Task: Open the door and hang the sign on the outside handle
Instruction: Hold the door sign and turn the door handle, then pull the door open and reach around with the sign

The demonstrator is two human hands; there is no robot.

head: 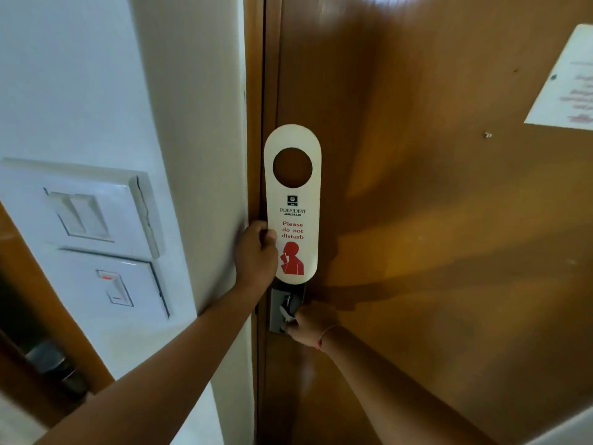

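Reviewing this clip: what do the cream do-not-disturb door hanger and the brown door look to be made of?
Cream do-not-disturb door hanger: probably stiff card or thin plastic; it stands flat and upright though the left hand pinches only its lower edge, with matte printed red text. Brown door: wood or wood veneer with a glossy varnish, judging by the soft light reflections; grain is too blurred to confirm.

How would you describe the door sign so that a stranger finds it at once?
Look at the brown wooden door, along its left edge. The left hand holds up a long cream card, the sign. Unlike the paper notice at top right, it has a round hole and red words.
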